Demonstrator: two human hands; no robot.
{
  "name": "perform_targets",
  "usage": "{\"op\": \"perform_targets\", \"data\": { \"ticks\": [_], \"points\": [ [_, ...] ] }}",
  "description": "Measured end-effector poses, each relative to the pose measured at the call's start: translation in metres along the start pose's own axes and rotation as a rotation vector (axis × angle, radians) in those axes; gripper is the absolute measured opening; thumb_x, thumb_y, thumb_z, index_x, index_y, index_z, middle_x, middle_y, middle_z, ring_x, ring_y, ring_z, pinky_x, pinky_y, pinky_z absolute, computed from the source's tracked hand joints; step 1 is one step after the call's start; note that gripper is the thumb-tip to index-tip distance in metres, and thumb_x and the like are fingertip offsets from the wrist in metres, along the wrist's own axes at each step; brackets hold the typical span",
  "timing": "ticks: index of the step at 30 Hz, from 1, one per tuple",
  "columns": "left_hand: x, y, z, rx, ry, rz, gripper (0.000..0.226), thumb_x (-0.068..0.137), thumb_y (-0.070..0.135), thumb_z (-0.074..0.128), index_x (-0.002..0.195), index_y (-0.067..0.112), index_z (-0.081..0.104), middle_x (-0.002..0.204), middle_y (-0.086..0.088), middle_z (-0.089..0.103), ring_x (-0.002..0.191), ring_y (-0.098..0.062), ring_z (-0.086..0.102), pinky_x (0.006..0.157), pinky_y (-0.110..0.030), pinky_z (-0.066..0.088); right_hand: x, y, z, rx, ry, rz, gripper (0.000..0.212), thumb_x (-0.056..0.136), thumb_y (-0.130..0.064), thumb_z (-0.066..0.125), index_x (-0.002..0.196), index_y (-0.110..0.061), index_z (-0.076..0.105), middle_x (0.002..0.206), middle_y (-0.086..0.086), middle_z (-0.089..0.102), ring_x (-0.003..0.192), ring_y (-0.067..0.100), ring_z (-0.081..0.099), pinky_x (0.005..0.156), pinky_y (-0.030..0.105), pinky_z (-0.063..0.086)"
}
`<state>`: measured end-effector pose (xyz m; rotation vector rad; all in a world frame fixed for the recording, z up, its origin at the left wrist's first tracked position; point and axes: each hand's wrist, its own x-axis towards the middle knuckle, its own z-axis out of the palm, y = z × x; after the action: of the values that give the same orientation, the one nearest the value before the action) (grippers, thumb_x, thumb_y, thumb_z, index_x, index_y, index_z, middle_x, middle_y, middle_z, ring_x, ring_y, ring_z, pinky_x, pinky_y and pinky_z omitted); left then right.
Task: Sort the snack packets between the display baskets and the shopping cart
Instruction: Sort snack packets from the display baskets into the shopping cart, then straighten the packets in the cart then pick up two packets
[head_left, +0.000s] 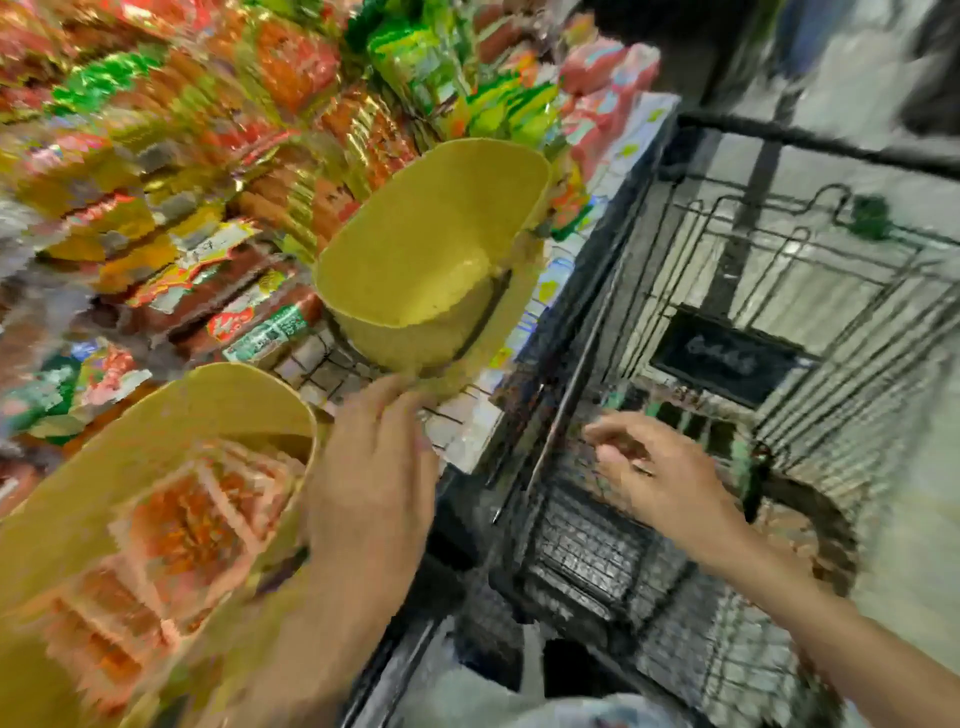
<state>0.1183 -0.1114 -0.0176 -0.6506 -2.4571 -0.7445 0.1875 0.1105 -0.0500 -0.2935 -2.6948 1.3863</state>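
Note:
The frame is heavily blurred. Two yellow display baskets stand on the shelf: the near basket (78, 499) at lower left holds several orange-and-white snack packets (192, 525), and the far basket (415, 228) shows nothing inside. My left hand (374, 478) hovers between the two baskets with its fingers relaxed, fingertips close to the far basket's base. My right hand (654, 467) reaches over the black wire shopping cart (587, 545) with loosely bent fingers. Neither hand visibly holds a packet.
Shelves of red, green and yellow snack packets (208, 156) fill the left and top. The shelf's front edge carries price labels (566, 249). A white plastic bag (519, 696) lies at the bottom. Grey floor lies to the right of the cart.

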Motion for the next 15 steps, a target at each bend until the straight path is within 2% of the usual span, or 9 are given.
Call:
{"op": "perform_targets", "data": {
  "ticks": [2, 3, 5, 6, 9, 10, 12, 13, 15],
  "points": [
    [-0.018, 0.030, 0.046, -0.072, -0.235, 0.041, 0.022, 0.089, 0.010, 0.054, 0.108, 0.007, 0.067, 0.113, -0.011, 0.065, 0.105, -0.019, 0.059, 0.095, -0.015, 0.036, -0.036, 0.054, -0.006, -0.123, 0.031, 0.161, 0.019, 0.093, -0.011, 0.057, 0.110, -0.017, 0.064, 0.103, -0.010, 0.060, 0.089, 0.002, 0.056, 0.076, 0.008, 0.037],
    [-0.031, 0.040, 0.070, -0.105, -0.379, 0.053, 0.022, 0.088, 0.010, 0.059, 0.108, 0.008, 0.068, 0.114, -0.010, 0.067, 0.102, -0.020, 0.064, 0.092, -0.019, 0.041, -0.056, 0.079, -0.004, -0.159, 0.036, 0.248, 0.020, 0.094, -0.012, 0.056, 0.112, -0.017, 0.063, 0.104, -0.008, 0.059, 0.089, 0.003, 0.055, 0.074, 0.008, 0.036],
    [-0.065, 0.052, 0.111, -0.209, -0.775, -0.032, 0.028, 0.097, 0.021, 0.050, 0.120, 0.011, 0.063, 0.122, -0.006, 0.064, 0.107, -0.022, 0.062, 0.089, -0.029, 0.048, -0.096, 0.118, 0.007, -0.184, 0.041, 0.424, 0.021, 0.096, -0.016, 0.053, 0.115, -0.019, 0.062, 0.110, -0.001, 0.061, 0.094, 0.011, 0.057, 0.076, 0.017, 0.041],
    [-0.084, 0.054, 0.128, -0.201, -0.943, 0.013, 0.031, 0.098, 0.026, 0.047, 0.122, 0.011, 0.060, 0.123, -0.005, 0.063, 0.108, -0.022, 0.061, 0.086, -0.028, 0.048, -0.115, 0.134, 0.016, -0.188, 0.037, 0.503, 0.023, 0.097, -0.018, 0.052, 0.118, -0.016, 0.061, 0.115, 0.003, 0.061, 0.099, 0.017, 0.058, 0.081, 0.024, 0.044],
    [-0.140, 0.045, 0.159, -0.142, -1.124, 0.271, 0.025, 0.074, 0.021, 0.081, 0.092, 0.006, 0.073, 0.094, -0.009, 0.072, 0.079, -0.023, 0.069, 0.064, -0.027, 0.055, -0.163, 0.163, 0.051, -0.230, 0.015, 0.645, 0.028, 0.098, -0.022, 0.048, 0.121, -0.012, 0.059, 0.120, 0.009, 0.057, 0.111, 0.024, 0.055, 0.091, 0.031, 0.042],
    [-0.159, 0.038, 0.168, -0.093, -1.154, 0.354, 0.023, 0.077, 0.025, 0.077, 0.092, 0.008, 0.073, 0.094, -0.008, 0.071, 0.081, -0.022, 0.068, 0.068, -0.027, 0.054, -0.177, 0.168, 0.064, -0.221, 0.014, 0.659, 0.027, 0.098, -0.025, 0.047, 0.120, -0.014, 0.059, 0.120, 0.005, 0.057, 0.112, 0.021, 0.054, 0.092, 0.030, 0.042],
    [-0.189, 0.027, 0.181, 0.065, -1.237, 0.471, 0.037, 0.097, 0.037, 0.046, 0.120, 0.012, 0.062, 0.121, -0.006, 0.062, 0.110, -0.023, 0.057, 0.095, -0.032, 0.042, -0.199, 0.175, 0.089, -0.263, 0.000, 0.653, 0.030, 0.099, -0.032, 0.043, 0.119, -0.016, 0.058, 0.120, -0.001, 0.056, 0.115, 0.016, 0.051, 0.095, 0.024, 0.036],
    [-0.203, 0.019, 0.187, 0.139, -1.253, 0.509, 0.044, 0.101, 0.040, 0.032, 0.128, 0.014, 0.053, 0.130, -0.005, 0.055, 0.120, -0.025, 0.049, 0.103, -0.034, 0.032, -0.207, 0.177, 0.100, -0.319, -0.027, 0.646, 0.034, 0.100, -0.036, 0.040, 0.123, -0.018, 0.056, 0.123, -0.003, 0.055, 0.118, 0.015, 0.047, 0.097, 0.023, 0.032],
    [-0.215, 0.010, 0.192, 0.199, -1.240, 0.520, 0.046, 0.102, 0.044, 0.024, 0.125, 0.016, 0.052, 0.126, -0.004, 0.055, 0.120, -0.025, 0.047, 0.103, -0.035, 0.027, -0.216, 0.179, 0.118, -0.430, -0.066, 0.646, 0.040, 0.100, -0.041, 0.033, 0.130, -0.022, 0.050, 0.130, -0.007, 0.049, 0.124, 0.012, 0.040, 0.104, 0.024, 0.025]
  ]
}}
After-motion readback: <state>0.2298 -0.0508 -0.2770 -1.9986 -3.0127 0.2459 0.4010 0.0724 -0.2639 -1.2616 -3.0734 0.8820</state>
